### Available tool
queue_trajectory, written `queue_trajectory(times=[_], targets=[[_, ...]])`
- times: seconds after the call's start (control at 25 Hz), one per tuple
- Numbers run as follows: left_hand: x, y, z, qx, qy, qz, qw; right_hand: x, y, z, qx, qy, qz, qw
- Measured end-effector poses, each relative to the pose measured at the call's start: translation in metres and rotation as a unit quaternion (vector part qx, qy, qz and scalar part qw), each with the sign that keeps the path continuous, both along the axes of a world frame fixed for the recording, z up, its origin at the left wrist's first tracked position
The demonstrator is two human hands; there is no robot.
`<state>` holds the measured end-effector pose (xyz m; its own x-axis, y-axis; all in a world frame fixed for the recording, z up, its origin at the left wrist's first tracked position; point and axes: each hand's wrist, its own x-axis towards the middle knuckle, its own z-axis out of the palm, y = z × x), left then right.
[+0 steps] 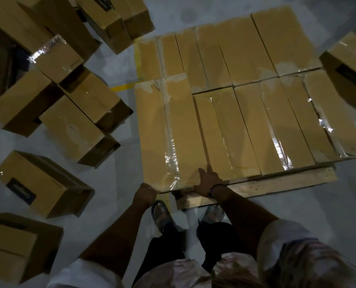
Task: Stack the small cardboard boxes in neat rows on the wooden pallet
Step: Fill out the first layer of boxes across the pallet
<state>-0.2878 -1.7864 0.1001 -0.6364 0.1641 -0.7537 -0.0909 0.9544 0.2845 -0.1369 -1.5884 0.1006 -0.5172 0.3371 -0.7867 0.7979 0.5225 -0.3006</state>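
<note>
Two rows of taped brown cardboard boxes (256,125) cover the wooden pallet (277,182), whose near plank shows below them. The near left box (168,129) stands at the pallet's front left corner. My left hand (147,191) grips its near left bottom corner. My right hand (208,181) presses on its near right corner, thumb on the top face. Both hands hold this box at its near edge.
Several loose cardboard boxes (73,129) lie scattered on the grey floor to the left, one with a blue label (21,191). Another box (351,69) sits at the right edge. My sandalled feet (162,215) stand just before the pallet. Yellow floor tape (129,86) runs left of the pallet.
</note>
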Motion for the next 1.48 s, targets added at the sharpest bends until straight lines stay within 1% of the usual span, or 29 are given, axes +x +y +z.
queue_trajectory(times=[0.08,0.12,0.2,0.24,0.32,0.4,0.44,0.56,0.76,0.88,1.04,1.24,1.36,1.48], targets=[[0.008,0.009,0.004,-0.040,0.051,-0.104,0.992,0.000,-0.004,0.001,0.040,0.011,0.037,0.998],[0.011,0.010,0.002,-0.047,0.080,-0.166,0.982,-0.002,-0.005,0.002,0.056,0.020,0.068,0.996],[0.018,0.013,0.005,-0.028,0.088,-0.241,0.966,-0.007,-0.008,0.003,0.072,0.039,0.142,0.987],[0.021,0.017,0.008,-0.019,0.089,-0.281,0.955,-0.011,-0.009,0.004,0.075,0.049,0.178,0.980],[0.025,0.027,0.012,-0.021,0.105,-0.380,0.919,-0.020,-0.015,0.002,0.078,0.063,0.246,0.964],[0.027,0.034,0.007,-0.032,0.107,-0.436,0.893,-0.027,-0.023,-0.002,0.077,0.075,0.290,0.951],[0.028,0.036,0.004,-0.034,0.102,-0.450,0.887,-0.032,-0.026,-0.006,0.074,0.078,0.300,0.948],[0.021,0.039,-0.003,-0.047,0.082,-0.451,0.887,-0.048,-0.026,-0.019,0.067,0.065,0.313,0.945],[0.005,0.048,-0.006,-0.063,0.091,-0.471,0.875,-0.084,-0.008,-0.020,0.090,0.056,0.357,0.928],[-0.005,0.053,-0.013,-0.049,0.101,-0.473,0.874,-0.117,0.010,-0.020,0.133,0.071,0.346,0.926],[-0.014,0.054,-0.028,-0.013,0.112,-0.447,0.887,-0.174,0.045,-0.029,0.157,0.044,0.324,0.932],[-0.020,0.046,-0.035,-0.015,0.114,-0.472,0.874,-0.242,0.077,-0.027,0.171,0.017,0.305,0.937],[-0.017,0.038,-0.032,-0.006,0.116,-0.489,0.865,-0.238,0.071,-0.027,0.178,0.008,0.296,0.938],[-0.015,0.030,-0.020,0.000,0.102,-0.507,0.856,-0.200,0.037,-0.028,0.173,0.029,0.289,0.941]])
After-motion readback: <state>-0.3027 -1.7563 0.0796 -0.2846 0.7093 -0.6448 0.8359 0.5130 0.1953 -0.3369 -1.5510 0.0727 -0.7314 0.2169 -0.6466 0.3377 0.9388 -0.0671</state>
